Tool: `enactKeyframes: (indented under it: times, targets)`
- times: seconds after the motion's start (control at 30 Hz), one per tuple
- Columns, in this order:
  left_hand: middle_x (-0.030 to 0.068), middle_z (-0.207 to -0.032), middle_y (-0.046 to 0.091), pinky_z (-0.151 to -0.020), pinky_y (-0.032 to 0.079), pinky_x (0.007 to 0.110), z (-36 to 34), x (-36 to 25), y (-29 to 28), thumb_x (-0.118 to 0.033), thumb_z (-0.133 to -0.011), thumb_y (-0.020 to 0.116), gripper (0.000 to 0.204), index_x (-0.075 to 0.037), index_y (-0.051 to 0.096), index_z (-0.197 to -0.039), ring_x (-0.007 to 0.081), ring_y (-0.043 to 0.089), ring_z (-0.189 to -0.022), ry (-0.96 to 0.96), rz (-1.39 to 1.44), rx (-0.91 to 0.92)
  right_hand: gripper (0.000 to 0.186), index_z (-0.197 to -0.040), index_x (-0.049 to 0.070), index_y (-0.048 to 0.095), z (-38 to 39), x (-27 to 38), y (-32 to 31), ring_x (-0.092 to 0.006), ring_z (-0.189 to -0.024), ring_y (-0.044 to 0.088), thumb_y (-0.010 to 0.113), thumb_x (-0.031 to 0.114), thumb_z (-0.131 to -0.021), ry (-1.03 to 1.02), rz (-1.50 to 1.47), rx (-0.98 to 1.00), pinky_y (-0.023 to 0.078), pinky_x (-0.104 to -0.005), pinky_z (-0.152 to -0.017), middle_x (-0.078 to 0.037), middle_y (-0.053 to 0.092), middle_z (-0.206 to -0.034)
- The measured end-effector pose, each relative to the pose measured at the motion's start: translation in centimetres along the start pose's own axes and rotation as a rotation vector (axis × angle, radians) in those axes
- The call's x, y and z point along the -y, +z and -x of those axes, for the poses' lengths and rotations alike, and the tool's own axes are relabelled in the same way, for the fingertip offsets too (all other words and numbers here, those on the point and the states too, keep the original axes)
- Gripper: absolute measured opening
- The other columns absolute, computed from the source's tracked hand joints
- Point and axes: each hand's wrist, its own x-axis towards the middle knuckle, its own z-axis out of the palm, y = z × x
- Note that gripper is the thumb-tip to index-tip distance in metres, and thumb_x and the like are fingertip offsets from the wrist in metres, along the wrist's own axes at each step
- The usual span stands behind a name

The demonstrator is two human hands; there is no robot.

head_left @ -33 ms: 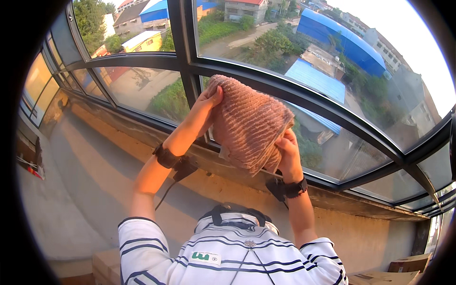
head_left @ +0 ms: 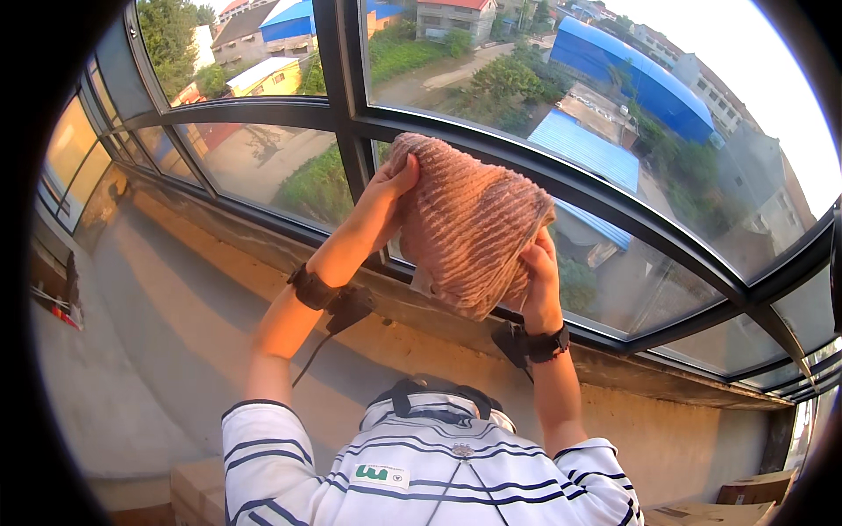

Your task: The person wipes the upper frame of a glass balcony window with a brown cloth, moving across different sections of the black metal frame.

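A pinkish-brown ribbed cloth [head_left: 474, 223], thick and folded over, is stretched between my two hands in front of the window. My left hand [head_left: 395, 184] is closed on its upper left corner, with the thumb on the near face. At the right edge, my right hand [head_left: 540, 267] pinches the layers together. Some of the fingers of both hands are hidden behind the cloth. A black strap with a dark device circles each wrist, and a thin cable hangs from each.
Dark window frames [head_left: 351, 127] with glass panes run across behind the cloth. Below them lies a rough sill [head_left: 254, 241]. Cardboard boxes stand at the lower left [head_left: 198, 489] and lower right [head_left: 756, 485]. A small red item [head_left: 63, 314] lies at the far left.
Both hands have shifted slightly to the right with the cloth. Its lower edge is a little higher and its face looks more filled out. The grip stays the same.
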Motion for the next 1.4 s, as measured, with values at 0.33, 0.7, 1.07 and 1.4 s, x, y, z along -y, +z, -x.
enactKeyframes:
  times: [0.33,0.7,1.07,1.4]
  targets:
    - [0.0009,-0.100,0.063,-0.086,0.043,0.026,-1.8,1.1,4.6,-0.032,-0.088,0.068,0.035,-0.005,0.059,-0.108,0.0084,0.056,-0.094,0.156,-0.392,0.122,0.068,-0.144,0.005,0.028,2.7,-6.6,-1.2,-0.0295,-0.129,0.041,0.048,0.046,-0.094,0.047,-0.313,-0.126,0.038,-0.0497,-0.104,-0.011,0.042,-0.141]
    - [0.0151,-0.115,0.057,-0.095,0.042,0.037,-4.1,8.2,-2.5,-0.045,-0.087,0.062,0.054,-0.014,0.052,-0.130,0.0256,0.058,-0.100,0.099,-1.251,0.054,0.024,-0.104,-0.001,0.062,4.4,-7.8,-3.6,-0.0177,-0.092,0.065,0.063,0.014,-0.086,-0.137,0.153,-0.312,0.053,-0.0319,-0.081,-0.008,0.067,-0.102]
    - [0.0094,-0.119,0.053,-0.100,0.037,0.036,-0.6,3.6,1.3,-0.031,-0.067,0.083,0.076,-0.010,0.048,-0.131,0.0224,0.051,-0.111,-0.142,-1.032,0.740,0.024,-0.102,-0.003,0.064,4.9,-6.7,-3.1,-0.0142,-0.084,0.066,0.061,0.011,-0.083,0.062,0.199,-0.281,0.052,-0.0273,-0.078,-0.009,0.069,-0.095]
    - [0.0111,-0.105,0.056,-0.081,0.046,0.033,-0.8,0.8,4.1,-0.012,-0.062,0.084,0.047,-0.002,0.058,-0.099,0.0271,0.057,-0.093,0.343,-1.176,0.443,0.131,-0.147,0.001,0.010,3.0,-4.8,-2.1,-0.0330,-0.140,0.022,0.087,0.053,-0.054,-0.408,0.911,-0.121,0.019,-0.0448,-0.113,-0.020,0.022,-0.150]
